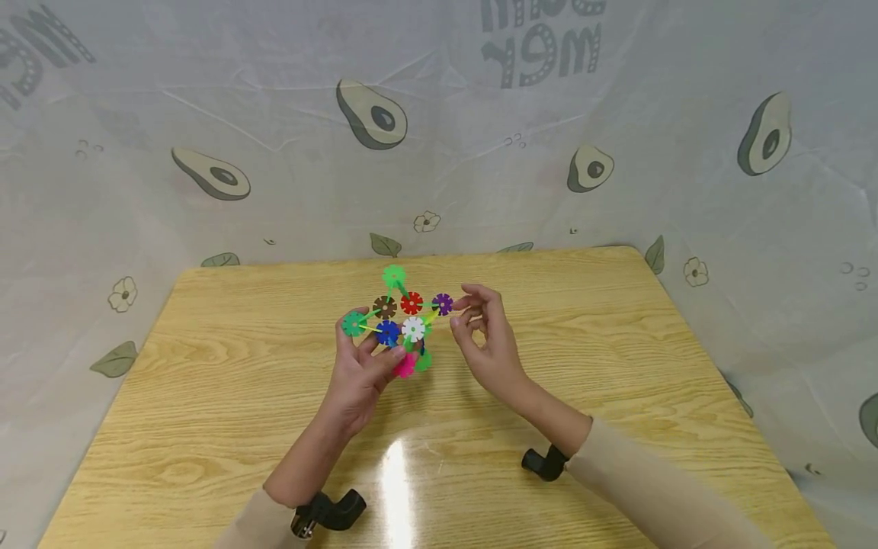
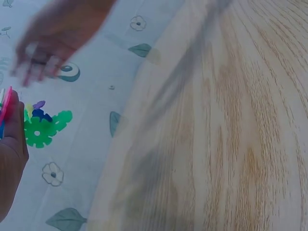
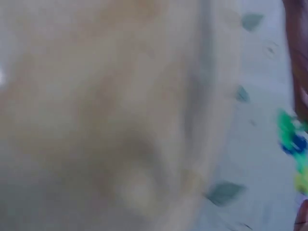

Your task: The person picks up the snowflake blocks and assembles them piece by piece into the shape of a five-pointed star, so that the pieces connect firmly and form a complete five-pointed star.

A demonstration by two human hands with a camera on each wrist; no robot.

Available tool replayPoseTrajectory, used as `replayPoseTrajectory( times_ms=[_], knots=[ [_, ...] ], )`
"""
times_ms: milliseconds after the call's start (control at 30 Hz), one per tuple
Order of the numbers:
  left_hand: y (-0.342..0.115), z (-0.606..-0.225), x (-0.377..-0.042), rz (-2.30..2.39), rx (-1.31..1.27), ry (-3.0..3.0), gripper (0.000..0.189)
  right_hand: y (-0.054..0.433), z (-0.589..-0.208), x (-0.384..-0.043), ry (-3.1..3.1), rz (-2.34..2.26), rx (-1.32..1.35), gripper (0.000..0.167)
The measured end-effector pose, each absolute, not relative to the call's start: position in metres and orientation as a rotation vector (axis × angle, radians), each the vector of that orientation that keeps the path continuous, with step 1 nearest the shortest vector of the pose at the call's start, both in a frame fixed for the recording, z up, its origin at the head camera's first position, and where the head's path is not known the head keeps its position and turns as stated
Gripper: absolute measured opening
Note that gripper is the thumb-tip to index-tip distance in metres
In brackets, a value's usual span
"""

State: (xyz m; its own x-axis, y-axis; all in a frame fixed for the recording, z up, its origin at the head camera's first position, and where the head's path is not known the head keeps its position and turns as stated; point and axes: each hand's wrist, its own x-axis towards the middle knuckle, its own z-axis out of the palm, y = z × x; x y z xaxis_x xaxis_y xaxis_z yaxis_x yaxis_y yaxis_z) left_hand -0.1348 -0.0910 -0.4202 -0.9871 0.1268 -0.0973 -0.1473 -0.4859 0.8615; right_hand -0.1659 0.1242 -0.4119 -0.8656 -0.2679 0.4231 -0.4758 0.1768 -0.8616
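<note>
My left hand [image 1: 363,370] holds a cluster of interlocking plastic discs [image 1: 387,332] up over the table, thumb in front and fingers behind it. The notched, flower-like discs are joined edge to edge: a bright green disc [image 1: 394,276] at the top, brown, red, blue and white ones in the middle, a pink disc [image 1: 405,366] low by the thumb. At the cluster's right end is a purple disc [image 1: 442,304]. Just right of it is my right hand [image 1: 490,339], fingers loosely bent and nothing between them. In the left wrist view the right hand [image 2: 60,43] is blurred, apart from the green disc [image 2: 41,131].
A wood-grain table [image 1: 226,396] lies under both hands. Behind it hangs a pale cloth [image 1: 288,198] printed with avocados and leaves, falling along the sides too. Black wrist mounts [image 1: 336,509] sit at both wrists. The right wrist view is mostly blurred.
</note>
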Motion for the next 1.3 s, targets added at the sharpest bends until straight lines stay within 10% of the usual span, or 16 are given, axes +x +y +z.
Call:
replayPoseTrajectory(
  times_ms=[467, 1300],
  knots=[
    [-0.09, -0.417, -0.134, 2.644, -0.044, 1.321, 0.072, 0.093, -0.443, -0.145, -1.882, 3.046, 0.381, 0.065],
    [-0.098, -0.425, -0.134, 2.6, 0.038, 1.519, 0.08, 0.101, -0.428, -0.148, -1.92, 2.913, 0.187, 0.049]
  ],
)
